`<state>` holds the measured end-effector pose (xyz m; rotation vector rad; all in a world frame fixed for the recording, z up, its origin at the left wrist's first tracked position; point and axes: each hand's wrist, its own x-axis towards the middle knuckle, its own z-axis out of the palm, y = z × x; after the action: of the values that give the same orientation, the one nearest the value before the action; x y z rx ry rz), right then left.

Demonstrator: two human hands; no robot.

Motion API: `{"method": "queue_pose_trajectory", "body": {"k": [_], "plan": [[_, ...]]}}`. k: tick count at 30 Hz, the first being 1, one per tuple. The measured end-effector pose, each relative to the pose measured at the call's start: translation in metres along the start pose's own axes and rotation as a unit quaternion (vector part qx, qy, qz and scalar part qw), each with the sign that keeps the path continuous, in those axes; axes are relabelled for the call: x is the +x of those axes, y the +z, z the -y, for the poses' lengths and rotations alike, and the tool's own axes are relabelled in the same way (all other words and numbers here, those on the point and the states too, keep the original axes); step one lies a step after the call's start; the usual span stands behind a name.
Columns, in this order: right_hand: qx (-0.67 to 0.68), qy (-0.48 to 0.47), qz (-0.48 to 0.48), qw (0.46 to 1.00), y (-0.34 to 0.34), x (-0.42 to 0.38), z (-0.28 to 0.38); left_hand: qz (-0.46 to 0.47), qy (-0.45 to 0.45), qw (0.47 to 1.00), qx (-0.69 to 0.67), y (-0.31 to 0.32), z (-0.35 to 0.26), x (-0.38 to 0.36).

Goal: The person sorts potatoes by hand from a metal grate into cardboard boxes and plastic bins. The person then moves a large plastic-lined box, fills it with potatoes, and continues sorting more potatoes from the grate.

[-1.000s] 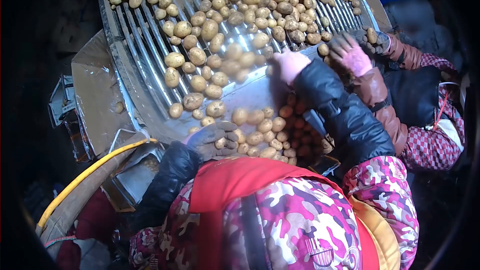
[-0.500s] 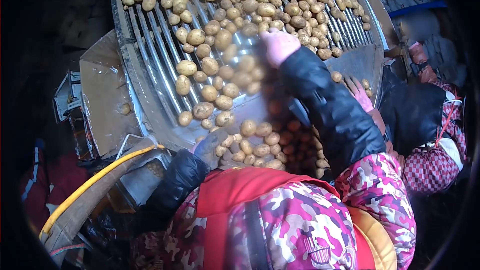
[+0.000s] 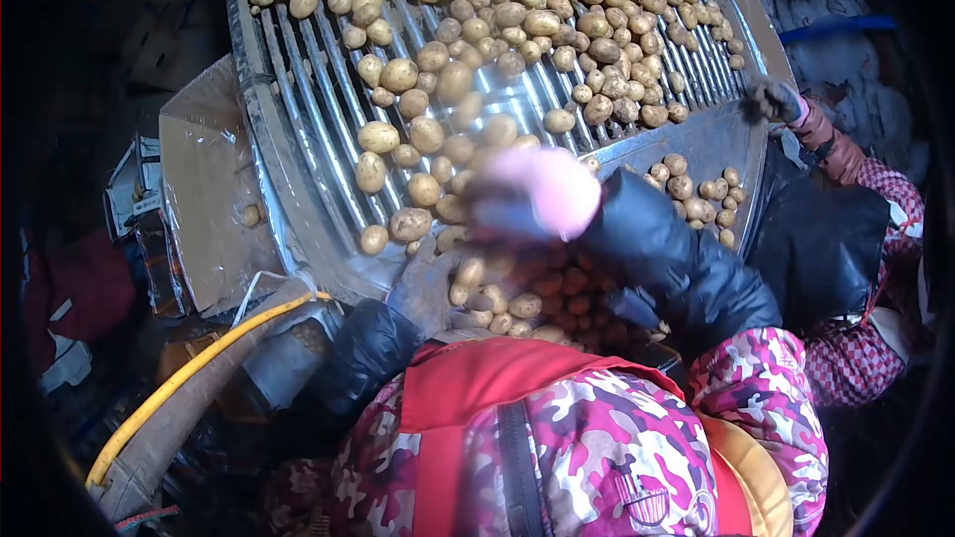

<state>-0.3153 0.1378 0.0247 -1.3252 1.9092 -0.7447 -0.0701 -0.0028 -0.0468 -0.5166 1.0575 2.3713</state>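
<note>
Many potatoes (image 3: 597, 25) lie on a slatted metal rack (image 3: 320, 89) that slopes down in front of me. My right hand (image 3: 537, 189), in a pink glove smeared by motion, is over the rack's lower edge, above a pile of potatoes (image 3: 497, 308). What its fingers do cannot be made out. My left hand (image 3: 423, 288), in a greyish glove, is low beside the left of that pile, near my chest. Its fingers are mostly hidden behind potatoes and sleeve.
A cardboard box (image 3: 209, 179) stands left of the rack, above a yellow hose (image 3: 189, 368). At right, a co-worker's gloved hand (image 3: 776, 99) is beside the rack, near more potatoes (image 3: 696, 199) on a metal plate (image 3: 647, 144).
My right hand has come down from the rack toward my chest. More potatoes lie on the right plate, and the co-worker's hand has moved up and away from it.
</note>
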Motion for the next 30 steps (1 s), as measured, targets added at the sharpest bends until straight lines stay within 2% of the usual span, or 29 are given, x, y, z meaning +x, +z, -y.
{"method": "queue_pose_trajectory", "body": {"k": [1, 2, 3, 4, 5, 7, 9, 11, 12, 13, 14, 15, 17, 18, 19, 20, 21, 24, 27, 30], "plan": [[-0.053, 0.012, -0.027, 0.998, -0.009, 0.019, -0.015, -0.054, -0.078, 0.993, -0.064, 0.004, -0.012, -0.002], [-0.099, 0.016, -0.12, 0.988, -0.026, 0.04, -0.032, -0.119, -0.147, 0.973, -0.135, 0.009, -0.024, -0.004], [-0.205, 0.059, -0.176, 0.961, -0.042, 0.059, -0.043, -0.089, -0.124, 0.976, -0.154, 0.0, -0.015, -0.005], [-0.244, 0.088, -0.228, 0.938, -0.045, 0.078, -0.058, -0.06, -0.102, 0.978, -0.173, -0.014, 0.002, -0.005], [-0.269, 0.171, -0.166, 0.933, -0.052, 0.093, -0.057, -0.03, -0.081, 0.978, -0.192, -0.022, 0.012, -0.005], [-0.412, 0.136, -0.159, 0.887, -0.02, 0.1, -0.059, -0.074, -0.088, 0.984, -0.138, 0.001, -0.006, -0.01], [-0.441, 0.122, -0.129, 0.88, 0.0, 0.081, -0.055, -0.087, -0.095, 0.984, -0.127, 0.005, -0.012, -0.01], [-0.307, 0.08, -0.104, 0.943, 0.006, 0.049, -0.057, -0.067, -0.064, 0.995, 0.043, 0.013, -0.028, -0.018], [-0.29, 0.087, -0.066, 0.951, 0.008, 0.028, -0.046, -0.055, -0.051, 0.989, 0.128, 0.015, -0.031, -0.022], [-0.273, 0.095, -0.031, 0.957, 0.0, 0.013, -0.033, -0.042, -0.043, 0.993, 0.1, 0.014, -0.029, -0.022], [-0.186, 0.129, 0.087, 0.97, -0.015, 0.004, -0.028, -0.029, -0.034, 0.996, 0.072, 0.014, -0.028, -0.021], [-0.097, 0.029, 0.088, 0.991, -0.023, -0.002, -0.033, -0.015, -0.024, 0.999, 0.044, 0.014, -0.026, -0.02], [-0.048, 0.093, 0.067, 0.992, -0.04, 0.0, -0.04, -0.004, -0.045, 0.998, -0.037, 0.009, -0.017, -0.017], [-0.108, 0.103, -0.073, 0.986, -0.039, 0.013, -0.057, -0.001, -0.056, 0.995, -0.078, 0.008, -0.015, -0.016], [-0.104, 0.083, -0.179, 0.975, -0.046, 0.033, -0.07, -0.016, -0.074, 0.991, -0.11, 0.01, -0.016, -0.016], [-0.11, 0.149, -0.184, 0.965, -0.055, 0.051, -0.068, -0.033, -0.094, 0.985, -0.143, 0.013, -0.019, -0.017], [-0.193, 0.154, -0.232, 0.941, -0.051, 0.064, -0.075, -0.049, -0.113, 0.977, -0.174, 0.015, -0.022, -0.017], [-0.311, 0.262, -0.13, 0.904, -0.045, 0.091, -0.09, -0.005, -0.095, 0.991, -0.094, 0.014, -0.03, -0.02], [-0.322, 0.252, -0.11, 0.906, -0.039, 0.08, -0.08, 0.01, -0.093, 0.988, -0.126, 0.016, -0.036, -0.026], [-0.292, 0.273, -0.093, 0.912, -0.03, 0.066, -0.085, 0.026, -0.081, 0.992, -0.094, 0.009, -0.026, -0.023]]}}
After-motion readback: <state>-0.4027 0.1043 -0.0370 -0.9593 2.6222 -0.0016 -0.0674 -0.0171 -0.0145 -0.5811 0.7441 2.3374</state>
